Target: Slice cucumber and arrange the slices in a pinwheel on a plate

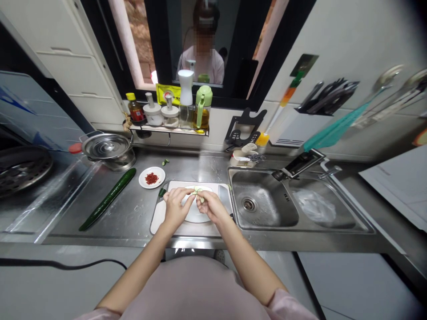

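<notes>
Thin pale-green cucumber slices (197,190) sit between the fingertips of both hands, above a white plate (195,218) on the cutting board (158,222). My left hand (176,205) pinches them from the left with thumb and fingers. My right hand (211,207) is closed on them from the other side, its fingers curled. Just left of my left hand, a dark green cucumber end (162,192) rests at the board's edge. A grey, blade-like shape (224,195) lies on the board's right side, partly hidden by my right hand.
A whole cucumber (108,198) lies left on the counter, near a small dish of chopped red pieces (151,178) and a lidded steel pot (111,151). Cucumber scraps (165,162) lie behind. The sink (263,200) adjoins the board's right. A seasoning rack (170,129) hangs behind.
</notes>
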A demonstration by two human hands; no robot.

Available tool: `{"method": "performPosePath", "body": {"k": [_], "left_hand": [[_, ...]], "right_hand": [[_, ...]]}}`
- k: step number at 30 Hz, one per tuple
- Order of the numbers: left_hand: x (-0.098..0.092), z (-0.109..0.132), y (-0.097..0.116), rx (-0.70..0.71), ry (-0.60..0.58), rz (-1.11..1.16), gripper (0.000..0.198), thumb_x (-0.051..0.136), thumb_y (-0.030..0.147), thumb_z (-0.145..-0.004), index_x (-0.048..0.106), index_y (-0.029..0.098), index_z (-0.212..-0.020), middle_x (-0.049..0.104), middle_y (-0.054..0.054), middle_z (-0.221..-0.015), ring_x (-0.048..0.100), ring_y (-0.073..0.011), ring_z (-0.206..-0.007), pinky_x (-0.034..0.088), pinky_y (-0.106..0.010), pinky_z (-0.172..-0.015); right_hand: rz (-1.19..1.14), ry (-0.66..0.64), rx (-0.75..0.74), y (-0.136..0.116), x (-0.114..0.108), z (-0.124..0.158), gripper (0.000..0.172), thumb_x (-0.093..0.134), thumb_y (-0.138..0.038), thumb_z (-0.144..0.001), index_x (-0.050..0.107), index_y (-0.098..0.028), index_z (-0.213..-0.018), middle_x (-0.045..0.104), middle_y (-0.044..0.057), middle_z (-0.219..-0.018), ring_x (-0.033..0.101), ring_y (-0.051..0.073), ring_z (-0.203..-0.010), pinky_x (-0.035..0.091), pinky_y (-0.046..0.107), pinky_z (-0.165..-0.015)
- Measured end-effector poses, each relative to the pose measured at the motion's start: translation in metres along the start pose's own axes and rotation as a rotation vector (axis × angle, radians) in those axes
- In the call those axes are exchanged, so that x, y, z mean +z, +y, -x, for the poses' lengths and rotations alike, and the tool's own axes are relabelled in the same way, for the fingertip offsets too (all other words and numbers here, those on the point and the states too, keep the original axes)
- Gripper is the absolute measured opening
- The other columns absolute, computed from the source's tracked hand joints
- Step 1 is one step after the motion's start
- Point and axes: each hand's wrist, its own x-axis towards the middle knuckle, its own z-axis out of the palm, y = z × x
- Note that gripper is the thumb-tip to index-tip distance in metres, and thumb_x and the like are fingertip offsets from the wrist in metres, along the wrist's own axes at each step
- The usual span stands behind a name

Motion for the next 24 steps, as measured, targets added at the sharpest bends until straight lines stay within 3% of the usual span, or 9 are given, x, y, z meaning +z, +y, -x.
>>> {"method": "performPosePath", "body": {"k": [2,5,8,13,18,24], "left_hand": [[0.002,0.001,-0.002,-0.158,0.004,0.190,0.029,0.061,0.045,-0.081,0.070,0.023,-0.098,0.067,-0.005,-0.083,0.055,-0.0187,-0.080,0.034,-0.031,-0.079],[0.004,0.001,-0.002,-0.374,-0.096,0.492,0.043,0.059,0.054,-0.079,0.066,0.019,-0.102,0.065,-0.003,-0.073,0.052,-0.0145,-0.066,0.035,-0.026,-0.066],[0.004,-0.001,0.001,-0.490,-0.193,0.616,0.048,0.059,0.056,-0.077,0.064,0.017,-0.105,0.067,-0.003,-0.074,0.049,-0.0112,-0.061,0.032,-0.023,-0.058],[0.004,-0.005,0.003,-0.545,-0.223,0.654,0.048,0.067,0.049,-0.071,0.064,0.020,-0.109,0.066,-0.001,-0.076,0.051,-0.0097,-0.061,0.029,-0.021,-0.053],[0.006,-0.008,0.001,-0.535,-0.164,0.748,0.053,0.077,0.040,-0.060,0.066,0.019,-0.107,0.065,0.001,-0.075,0.054,-0.0094,-0.064,0.037,-0.022,-0.063],[0.006,-0.010,0.002,-0.554,-0.196,0.791,0.046,0.080,0.034,-0.058,0.070,0.018,-0.100,0.067,-0.001,-0.075,0.059,-0.0118,-0.071,0.042,-0.024,-0.070]], "right_hand": [[0.053,0.026,-0.078,-0.001,-0.001,0.001,0.021,0.067,-0.035,-0.066,0.058,-0.016,-0.065,0.054,-0.003,-0.053,0.045,0.007,-0.043,0.026,0.017,-0.037],[0.128,0.033,-0.145,-0.004,-0.002,0.001,0.021,0.066,-0.035,-0.067,0.057,-0.017,-0.062,0.054,-0.002,-0.054,0.046,0.007,-0.044,0.029,0.018,-0.038],[0.166,0.032,-0.169,-0.005,-0.003,0.002,0.019,0.064,-0.034,-0.066,0.055,-0.018,-0.061,0.055,-0.002,-0.053,0.045,0.007,-0.044,0.031,0.018,-0.038],[0.216,0.006,-0.170,-0.001,-0.003,0.004,0.014,0.061,-0.030,-0.066,0.056,-0.018,-0.063,0.056,-0.002,-0.052,0.045,0.007,-0.043,0.031,0.018,-0.039],[0.272,-0.016,-0.158,0.001,-0.006,0.004,0.012,0.060,-0.029,-0.065,0.058,-0.018,-0.061,0.056,-0.002,-0.051,0.045,0.007,-0.042,0.030,0.018,-0.038],[0.301,-0.008,-0.143,0.004,-0.011,0.001,0.011,0.058,-0.027,-0.065,0.057,-0.018,-0.059,0.056,-0.003,-0.049,0.045,0.007,-0.041,0.029,0.018,-0.038]]}}
